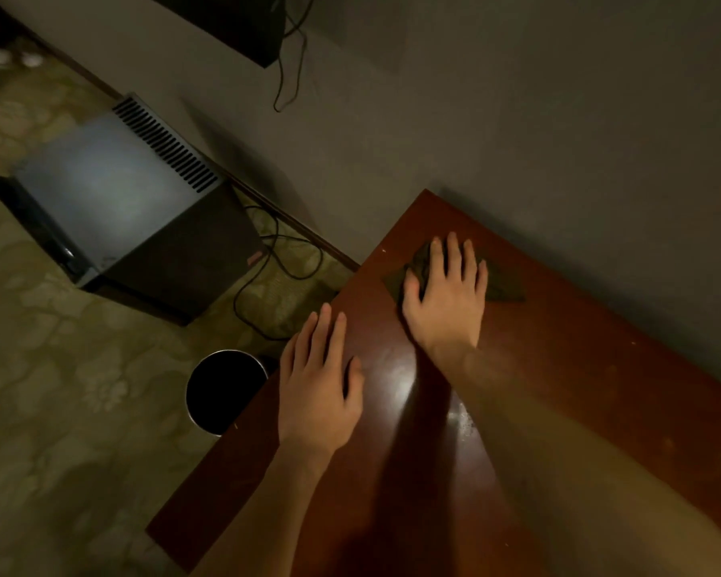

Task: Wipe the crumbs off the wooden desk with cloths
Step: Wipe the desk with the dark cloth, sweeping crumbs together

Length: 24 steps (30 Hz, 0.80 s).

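Dim room, view down over one corner of the wooden desk (558,368), which runs from centre frame to lower right, its far edge against the grey wall (517,118).

My right hand (446,293), centre right of frame, lies palm down on a dark, rumpled cloth (506,287). Its fingers (454,256) are straight and a little spread, the thumb out to the left, flat on the fabric and pinching nothing. Cloth corners show on either side of the hand. The cloth sits near the desk's far corner, just short of the wall.

My left hand (321,381), lower centre, is flat on bare wood at the desk's left edge. Its fingers (323,331) are straight and nearly together, thumb held apart on the right. It holds nothing.

Crumbs (463,418): a pale speckled patch just right of the glare between my forearms. A few lone specks lie elsewhere on the top, too small to make out.

Off the desk:
- A round dark bin (225,391) stands on the floor just beside the left edge, close to my left hand.
- A small fridge (113,189) with a vent grille sits at left of frame.
- Black cables (275,276) trail on the patterned carpet (59,389) between fridge and desk.
- A dark object (234,22) is on the wall at top of frame with a cord hanging from it; I cannot tell what it is.
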Tool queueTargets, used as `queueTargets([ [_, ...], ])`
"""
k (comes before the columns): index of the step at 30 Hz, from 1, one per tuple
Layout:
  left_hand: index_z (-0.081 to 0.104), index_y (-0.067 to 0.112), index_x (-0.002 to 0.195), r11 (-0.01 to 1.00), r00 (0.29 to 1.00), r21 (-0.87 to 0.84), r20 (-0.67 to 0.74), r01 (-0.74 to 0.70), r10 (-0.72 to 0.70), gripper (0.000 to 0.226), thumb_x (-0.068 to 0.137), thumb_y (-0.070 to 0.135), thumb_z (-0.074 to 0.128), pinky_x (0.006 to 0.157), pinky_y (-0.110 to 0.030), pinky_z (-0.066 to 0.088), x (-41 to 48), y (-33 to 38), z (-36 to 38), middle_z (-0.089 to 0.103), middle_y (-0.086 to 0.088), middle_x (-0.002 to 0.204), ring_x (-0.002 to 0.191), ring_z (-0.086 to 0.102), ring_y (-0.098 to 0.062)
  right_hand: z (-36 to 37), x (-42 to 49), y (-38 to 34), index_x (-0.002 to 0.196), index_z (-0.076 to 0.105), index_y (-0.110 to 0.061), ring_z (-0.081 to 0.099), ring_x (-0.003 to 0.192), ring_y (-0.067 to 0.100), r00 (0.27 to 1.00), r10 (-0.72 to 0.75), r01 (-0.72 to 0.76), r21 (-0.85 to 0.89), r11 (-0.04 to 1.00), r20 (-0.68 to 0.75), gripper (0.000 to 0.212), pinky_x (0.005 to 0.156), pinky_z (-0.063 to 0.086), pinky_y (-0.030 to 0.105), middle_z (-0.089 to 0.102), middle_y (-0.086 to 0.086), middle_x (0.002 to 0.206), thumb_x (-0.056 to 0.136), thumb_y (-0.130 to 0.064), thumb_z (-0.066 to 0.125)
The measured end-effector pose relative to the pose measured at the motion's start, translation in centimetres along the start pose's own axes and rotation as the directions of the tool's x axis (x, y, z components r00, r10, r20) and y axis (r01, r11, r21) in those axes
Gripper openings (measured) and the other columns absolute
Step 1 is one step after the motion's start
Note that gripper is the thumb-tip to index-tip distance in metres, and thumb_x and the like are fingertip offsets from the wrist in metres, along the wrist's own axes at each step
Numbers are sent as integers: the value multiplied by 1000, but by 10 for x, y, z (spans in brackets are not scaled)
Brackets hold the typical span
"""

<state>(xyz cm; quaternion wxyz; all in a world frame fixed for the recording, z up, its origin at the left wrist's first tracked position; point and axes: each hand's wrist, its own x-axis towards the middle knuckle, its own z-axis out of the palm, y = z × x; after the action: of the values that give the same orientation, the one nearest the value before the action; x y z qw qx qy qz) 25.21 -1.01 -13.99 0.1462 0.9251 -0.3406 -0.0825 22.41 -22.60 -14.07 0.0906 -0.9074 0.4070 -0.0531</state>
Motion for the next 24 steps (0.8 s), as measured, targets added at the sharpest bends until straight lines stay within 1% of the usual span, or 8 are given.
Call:
queueTargets([
  [4, 30, 18, 164, 999, 1000, 27, 9, 18, -18, 64, 106, 45, 39, 128, -45, 24, 2, -2, 2, 20, -2, 174, 161, 17, -18, 1, 45, -5, 162, 33, -16, 15, 159, 29, 999, -51, 51, 25, 998, 19, 70, 129, 10, 52, 26, 8, 171, 101, -51, 32],
  [7, 24, 22, 165, 998, 999, 52, 25, 31, -33, 66, 106, 50, 33, 129, -44, 20, 4, -1, 4, 14, 1, 175, 161, 11, -16, 0, 73, -6, 160, 37, -16, 18, 159, 28, 981, -192, 190, 49, 981, 40, 68, 129, 10, 51, 30, 6, 169, 102, -52, 33],
  [11, 25, 24, 165, 999, 999, 31, 9, 32, -32, 65, 106, 48, 36, 129, -45, 19, 4, -2, 6, 16, 2, 175, 161, 13, -15, 1, 80, -3, 157, 43, -20, 23, 157, 27, 895, -437, 437, 17, 899, 91, 65, 130, 12, 49, 38, 3, 166, 102, -53, 33],
  [14, 28, 24, 165, 999, 999, -2, -4, 36, -36, 64, 106, 48, 37, 128, -47, 23, 2, -2, 3, 18, 3, 174, 160, 15, -14, 0, 55, 2, 157, 43, -20, 25, 156, 28, 838, -539, 538, 35, 842, 89, 63, 129, 15, 50, 40, 3, 164, 102, -50, 36],
  [17, 28, 24, 164, 999, 999, -10, 3, 47, -47, 64, 106, 48, 37, 128, -46, 23, 2, 0, 1, 18, 4, 174, 160, 15, -14, -4, 16, 6, 161, 35, -22, 20, 158, 26, 837, -538, 535, 48, 843, 99, 64, 128, 16, 50, 32, 0, 169, 103, -48, 37],
  [20, 29, 25, 164, 998, 998, -8, 10, 58, -57, 63, 106, 48, 36, 127, -46, 24, 2, 2, -2, 19, 4, 174, 160, 16, -15, -11, -34, 11, 164, 28, -23, 11, 161, 23, 857, -500, 496, 63, 866, 124, 66, 130, 11, 49, 21, -1, 172, 104, -47, 38],
  [22, 30, 25, 164, 998, 998, 2, 9, 62, -62, 63, 106, 49, 36, 127, -44, 24, 1, 3, -4, 20, 4, 174, 160, 17, -14, -14, -62, 18, 164, 28, -23, 9, 161, 21, 878, -462, 455, 77, 887, 123, 64, 131, 8, 47, 20, 0, 173, 105, -45, 39],
  [24, 31, 24, 163, 998, 998, 1, -1, 58, -58, 63, 105, 48, 39, 128, -41, 22, 1, 4, -3, 21, 4, 173, 159, 18, -13, -13, -75, 24, 163, 31, -23, 10, 161, 21, 906, -409, 403, 73, 912, 112, 63, 130, 11, 47, 23, 0, 172, 105, -44, 39],
])
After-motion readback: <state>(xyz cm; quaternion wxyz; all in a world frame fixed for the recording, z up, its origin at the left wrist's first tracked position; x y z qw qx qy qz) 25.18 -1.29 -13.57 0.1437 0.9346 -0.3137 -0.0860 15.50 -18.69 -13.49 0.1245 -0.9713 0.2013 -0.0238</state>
